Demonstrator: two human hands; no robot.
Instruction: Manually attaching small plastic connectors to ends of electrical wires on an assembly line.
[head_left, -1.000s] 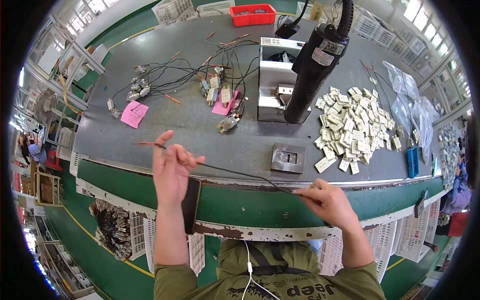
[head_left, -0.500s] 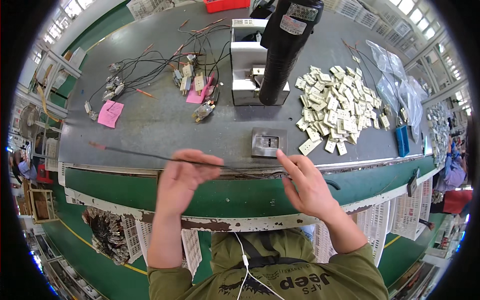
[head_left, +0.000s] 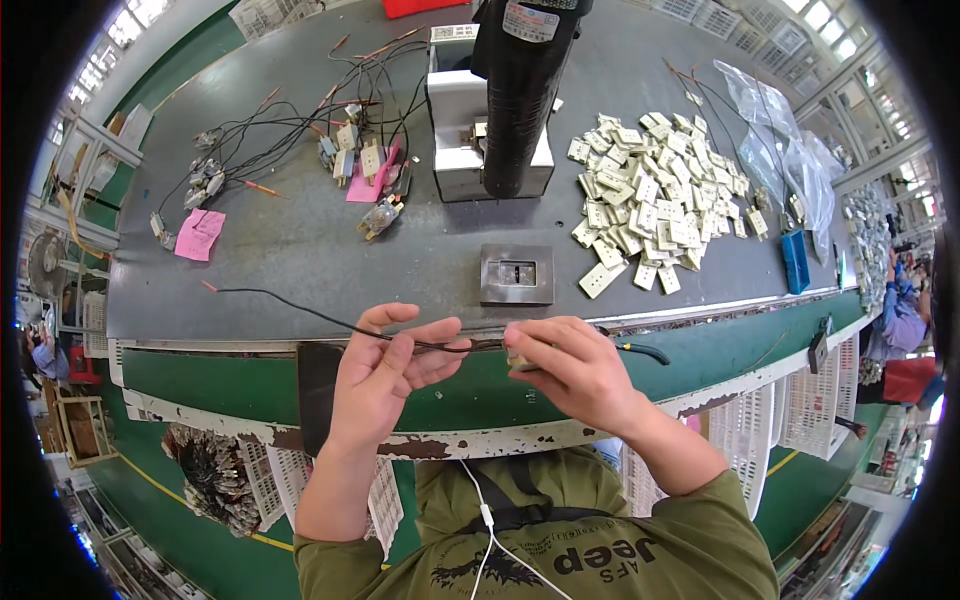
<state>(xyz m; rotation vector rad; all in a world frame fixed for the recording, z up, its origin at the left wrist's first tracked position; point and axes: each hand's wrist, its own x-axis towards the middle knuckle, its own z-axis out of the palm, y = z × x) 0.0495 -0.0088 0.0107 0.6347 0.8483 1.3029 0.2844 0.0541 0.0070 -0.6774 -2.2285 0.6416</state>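
Note:
A thin black cable [head_left: 290, 306] with a reddish-brown tip at its far left end runs across my left hand [head_left: 385, 375]. My left thumb lies over it, while the other fingers are partly spread. My right hand [head_left: 580, 372] is closed on a small pale connector [head_left: 517, 361] at the cable's right end; most of that piece is hidden by the fingers. Both hands are just above the table's front edge. Beyond them sits a square metal block fixture [head_left: 516, 275] with a recessed slot, touched by neither hand.
Behind the fixture stands a white bench device [head_left: 455, 150] with a thick black cylinder [head_left: 510, 110]. Cream plug pieces [head_left: 650, 195] form a heap at the right, near a blue tray [head_left: 796, 262]. Finished-looking cables [head_left: 300, 120] and pink notes [head_left: 200, 235] lie left. Dark-handled pliers [head_left: 645, 352] show beside my right hand.
My right hand has moved left, away from the fixture, and its fingers have closed on the connector. My left thumb now lies over the cable. The whole view has shifted slightly.

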